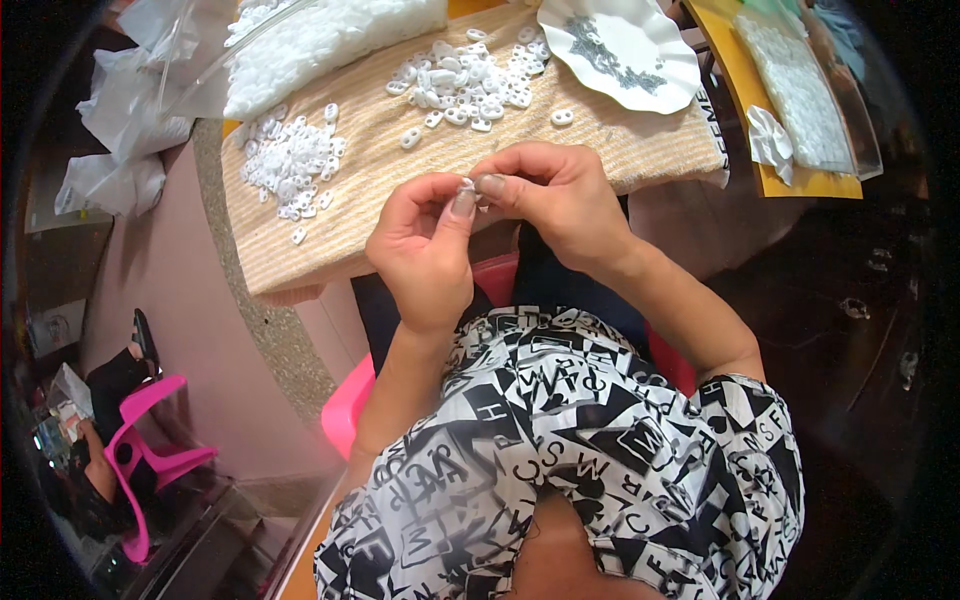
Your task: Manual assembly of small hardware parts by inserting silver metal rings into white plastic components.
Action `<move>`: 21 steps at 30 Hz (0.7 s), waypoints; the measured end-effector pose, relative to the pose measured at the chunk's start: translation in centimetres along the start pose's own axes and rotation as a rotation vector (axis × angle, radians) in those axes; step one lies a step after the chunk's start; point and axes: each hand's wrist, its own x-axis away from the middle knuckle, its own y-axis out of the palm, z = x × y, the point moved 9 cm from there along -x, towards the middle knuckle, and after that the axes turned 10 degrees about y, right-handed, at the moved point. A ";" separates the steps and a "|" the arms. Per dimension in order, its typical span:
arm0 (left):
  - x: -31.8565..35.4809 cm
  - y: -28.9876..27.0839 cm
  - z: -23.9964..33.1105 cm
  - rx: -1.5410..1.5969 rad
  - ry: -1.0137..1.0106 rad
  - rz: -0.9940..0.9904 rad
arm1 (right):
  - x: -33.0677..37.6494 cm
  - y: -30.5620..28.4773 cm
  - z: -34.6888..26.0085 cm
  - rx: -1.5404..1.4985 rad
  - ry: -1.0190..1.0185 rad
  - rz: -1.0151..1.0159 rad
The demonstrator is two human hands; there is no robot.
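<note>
My left hand [425, 255] and my right hand [565, 200] meet over the near edge of the cloth-covered table, fingertips pinched together. Between them is a small white plastic piece [468, 184], mostly hidden by the thumbs and fingers. Beyond my hands lies a heap of white oval pieces with two holes [465, 85]. A single oval piece [562, 117] sits apart, to the right of that heap. On the left is a second pile of smaller white plastic pieces [290, 155]. A white wavy-rimmed plate [672, 88] holds many tiny dark grey metal parts [600, 55].
A large clear bag of white pieces [330, 50] stands at the table's back left. More bagged white pieces [805, 100] and a crumpled white scrap [770, 143] rest on a yellow surface at right. Another person sits far left, by a pink chair [150, 455].
</note>
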 end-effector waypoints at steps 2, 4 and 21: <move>-0.4 -0.5 -0.3 0.131 -0.038 0.041 | -0.3 0.4 -0.2 -0.081 0.022 -0.078; -0.6 -1.4 -0.9 0.232 -0.112 0.110 | -0.6 -0.7 -0.7 0.021 0.043 0.021; -3.6 -7.6 0.0 0.383 -0.166 0.187 | -6.7 8.0 -1.9 1.439 -0.674 0.048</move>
